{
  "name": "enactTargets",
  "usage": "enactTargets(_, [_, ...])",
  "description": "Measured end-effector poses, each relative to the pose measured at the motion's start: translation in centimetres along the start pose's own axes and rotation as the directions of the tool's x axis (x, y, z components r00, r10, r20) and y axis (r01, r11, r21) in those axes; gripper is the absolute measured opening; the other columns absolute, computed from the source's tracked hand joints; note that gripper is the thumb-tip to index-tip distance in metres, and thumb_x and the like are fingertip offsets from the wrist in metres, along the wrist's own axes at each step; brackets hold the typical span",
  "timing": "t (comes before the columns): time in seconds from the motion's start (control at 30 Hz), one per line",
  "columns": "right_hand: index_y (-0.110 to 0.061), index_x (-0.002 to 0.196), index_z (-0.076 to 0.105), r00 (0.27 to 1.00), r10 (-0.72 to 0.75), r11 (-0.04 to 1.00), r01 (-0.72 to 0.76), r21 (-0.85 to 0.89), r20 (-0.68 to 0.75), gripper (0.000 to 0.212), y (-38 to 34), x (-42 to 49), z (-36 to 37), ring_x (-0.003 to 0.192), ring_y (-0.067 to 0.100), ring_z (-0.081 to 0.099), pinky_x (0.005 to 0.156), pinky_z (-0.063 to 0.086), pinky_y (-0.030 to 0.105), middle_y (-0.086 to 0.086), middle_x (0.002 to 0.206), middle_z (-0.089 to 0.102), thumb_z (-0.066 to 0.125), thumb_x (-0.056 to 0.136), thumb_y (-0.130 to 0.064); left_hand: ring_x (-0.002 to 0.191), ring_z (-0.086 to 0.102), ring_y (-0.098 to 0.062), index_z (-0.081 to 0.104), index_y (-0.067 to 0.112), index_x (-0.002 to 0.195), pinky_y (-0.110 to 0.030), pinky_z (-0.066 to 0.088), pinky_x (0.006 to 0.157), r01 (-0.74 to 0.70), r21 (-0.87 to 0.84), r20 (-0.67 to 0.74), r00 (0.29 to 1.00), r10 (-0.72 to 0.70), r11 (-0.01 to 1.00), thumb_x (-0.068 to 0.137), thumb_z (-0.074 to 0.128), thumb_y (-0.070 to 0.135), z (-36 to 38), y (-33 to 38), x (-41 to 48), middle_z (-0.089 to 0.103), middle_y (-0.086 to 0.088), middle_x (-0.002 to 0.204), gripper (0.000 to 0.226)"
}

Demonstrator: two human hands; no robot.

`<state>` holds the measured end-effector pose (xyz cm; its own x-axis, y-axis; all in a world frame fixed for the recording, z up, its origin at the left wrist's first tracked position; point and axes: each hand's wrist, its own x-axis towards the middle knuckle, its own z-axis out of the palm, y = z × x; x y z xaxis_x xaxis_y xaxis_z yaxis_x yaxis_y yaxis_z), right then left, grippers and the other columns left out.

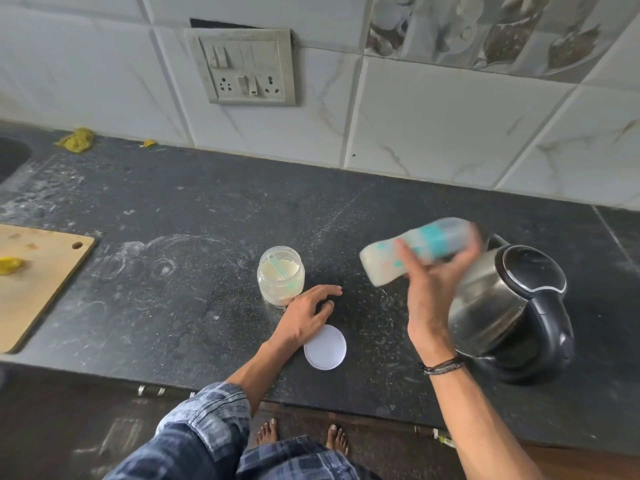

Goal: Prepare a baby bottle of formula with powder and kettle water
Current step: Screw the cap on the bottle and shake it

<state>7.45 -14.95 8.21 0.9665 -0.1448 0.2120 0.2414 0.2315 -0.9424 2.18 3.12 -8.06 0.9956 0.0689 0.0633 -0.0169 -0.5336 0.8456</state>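
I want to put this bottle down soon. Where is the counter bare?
Widest bare patch: the counter between the cutting board and the powder jar. Also free: the strip behind jar and kettle, along the tiled wall. Crowded: between jar and kettle, where the left hand and white lid lie.

No legible text, label, brand or number. Teal print on baby bottle (437, 240), just left of kettle (488, 299): blurred, unreadable.

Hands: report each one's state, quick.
Left hand: open, resting on the dark speckled counter.
Right hand: gripping the milky, teal-printed plastic baby bottle.
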Motion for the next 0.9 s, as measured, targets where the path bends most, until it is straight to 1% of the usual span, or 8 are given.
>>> enactTargets(0.07, [-0.031,0.143,0.036,0.986,0.086,0.995,-0.077,-0.066,0.143,0.093,0.1,-0.3,-0.3,0.099,0.016,0.068,0.086,0.059,0.035,0.013,0.136,0.055,0.085,0.074,0.008,0.114,0.059,-0.002,0.066,0.024,0.125,-0.025,0.046,0.102,0.0,-0.003,0.005,1.0,0.0,1.0,0.094,0.046,0.023,0.0,-0.1,0.0,0.064,0.013,0.133,0.038])
enactTargets(0.1, [-0.029,0.145,0.034,0.99,0.091,0.996,-0.088,-0.036,0.108,0.094,-0.2,-0.3,-0.4,0.101,0.015,0.068,0.088,0.059,0.036,0.014,0.139,0.054,0.084,0.074,0.009,0.115,0.059,-0.002,0.066,0.024,0.125,-0.026,0.046,0.103,0.003,-0.005,0.005,1.0,-0.002,1.0,0.094,0.046,0.023,0.0,-0.1,0.0,0.063,0.013,0.133,0.038])
enactTargets(0.23, [-0.026,0.147,0.03,0.991,0.056,0.99,-0.039,0.139,-0.121,0.095,-0.9,0.6,-0.6,0.113,0.016,0.064,0.099,0.054,0.06,0.011,0.145,0.049,0.087,0.075,-0.005,0.117,0.059,-0.003,0.067,0.023,0.124,-0.026,0.046,0.104,0.003,-0.005,0.001,1.0,-0.003,1.0,0.094,0.046,0.022,0.0,0.0,-0.1,0.064,0.013,0.134,0.037])
enactTargets(0.37, [-0.023,0.147,0.032,0.993,0.106,0.994,-0.105,-0.021,0.051,0.092,-1.2,0.6,-0.9,0.091,0.005,0.068,0.083,0.057,0.028,-0.003,0.123,0.066,0.08,0.077,0.013,0.115,0.059,-0.001,0.067,0.024,0.125,-0.026,0.046,0.103,0.009,-0.003,0.013,1.0,-0.009,1.0,0.093,0.046,0.023,-0.1,0.0,0.0,0.063,0.013,0.133,0.038])
enactTargets(0.5, [-0.024,0.15,0.026,0.986,0.029,0.997,-0.018,0.069,-0.165,0.097,-1.2,1.2,-1.8,0.114,0.015,0.065,0.098,0.056,0.051,0.011,0.146,0.048,0.086,0.077,-0.001,0.115,0.059,-0.002,0.067,0.022,0.124,-0.025,0.045,0.103,0.007,0.001,0.005,1.0,-0.007,1.0,0.094,0.046,0.022,0.0,0.1,-0.1,0.064,0.012,0.133,0.037])
enactTargets(0.63, [-0.02,0.15,0.03,0.997,0.076,0.996,-0.077,-0.05,-0.021,0.093,-1.4,0.6,-1.6,0.094,0.003,0.069,0.083,0.058,0.026,0.005,0.127,0.06,0.08,0.078,0.012,0.115,0.058,-0.002,0.067,0.022,0.125,-0.024,0.045,0.103,0.006,0.001,0.008,1.0,-0.006,1.0,0.094,0.046,0.022,0.0,-0.1,-0.1,0.064,0.012,0.133,0.038])
enactTargets(0.77, [-0.022,0.151,0.025,0.965,-0.01,0.993,0.042,0.115,-0.261,0.097,-1.9,1.1,-1.9,0.123,0.024,0.063,0.099,0.056,0.056,0.013,0.147,0.048,0.087,0.077,-0.006,0.119,0.058,-0.003,0.067,0.02,0.125,-0.024,0.044,0.105,0.004,0.0,-0.001,1.0,-0.004,1.0,0.094,0.046,0.02,0.1,0.1,-0.1,0.064,0.011,0.133,0.037])
enactTargets(0.9, [-0.018,0.149,0.029,0.999,0.039,0.998,-0.04,-0.051,-0.024,0.093,-1.8,0.6,-1.4,0.1,0.008,0.069,0.086,0.059,0.029,0.009,0.134,0.056,0.079,0.078,0.013,0.118,0.058,-0.003,0.068,0.02,0.124,-0.025,0.044,0.105,-0.002,0.002,-0.005,1.0,0.002,1.0,0.094,0.047,0.02,0.0,-0.1,-0.1,0.065,0.011,0.133,0.037])
